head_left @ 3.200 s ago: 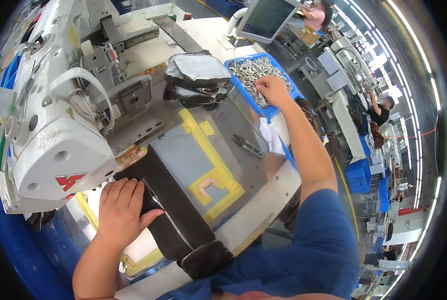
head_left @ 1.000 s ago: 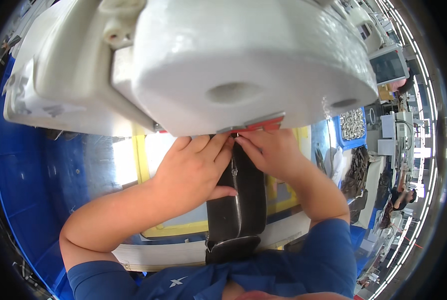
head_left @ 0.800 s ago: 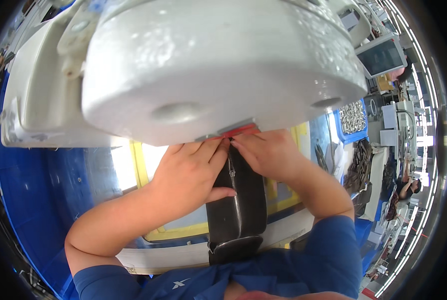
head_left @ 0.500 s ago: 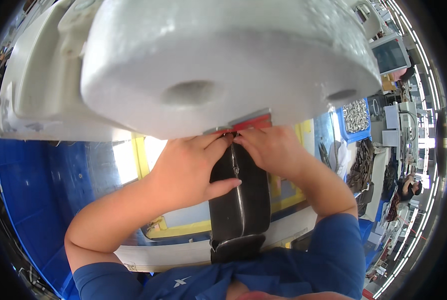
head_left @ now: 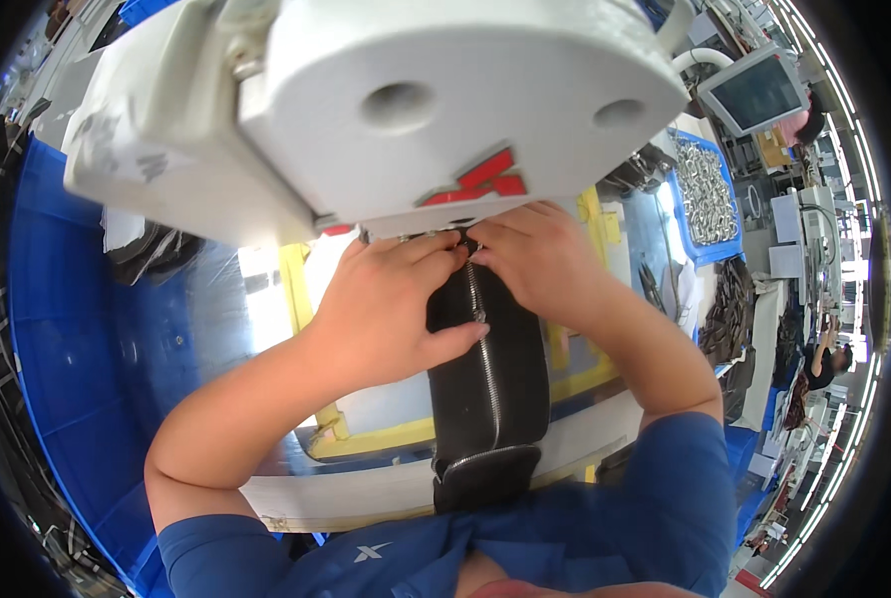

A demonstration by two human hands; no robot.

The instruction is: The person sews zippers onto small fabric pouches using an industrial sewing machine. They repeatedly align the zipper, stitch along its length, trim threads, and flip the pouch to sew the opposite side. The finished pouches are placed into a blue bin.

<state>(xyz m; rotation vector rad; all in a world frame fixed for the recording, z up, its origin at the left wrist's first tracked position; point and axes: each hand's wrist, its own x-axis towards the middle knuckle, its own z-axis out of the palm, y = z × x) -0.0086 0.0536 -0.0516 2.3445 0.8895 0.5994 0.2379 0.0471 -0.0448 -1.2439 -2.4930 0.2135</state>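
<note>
Pressing down on a black zippered bag (head_left: 520,389) with the left grip (head_left: 376,304), spread wide between thumb and forefinger: resting by the fingertips on the far end, reaching back by the thumb to the long silver zip (head_left: 491,384), right at the slider (head_left: 480,317). Bent inward opposite, with the right grip (head_left: 540,259): thumb and forefinger drawn close together at the same far end, near the left fingertips. Cannot tell whether pinching anything there, at so small a size.

Stretched across the desk (head_left: 346,498), with the bag: from beneath the white machine head (head_left: 505,60) back to the blue shirt (head_left: 605,538), bearing a second, curved zip (head_left: 485,456) at the near end.

Beyond the right forearm (head_left: 665,364), in a blue tray (head_left: 720,249): a heap of silvery metal hooks (head_left: 703,189). Just below, a pile of dark pieces (head_left: 730,309). At far left, a large blue bin (head_left: 77,329); near its upper right, a dark bundle (head_left: 151,249), whether inside or beside impossible to tell.
</note>
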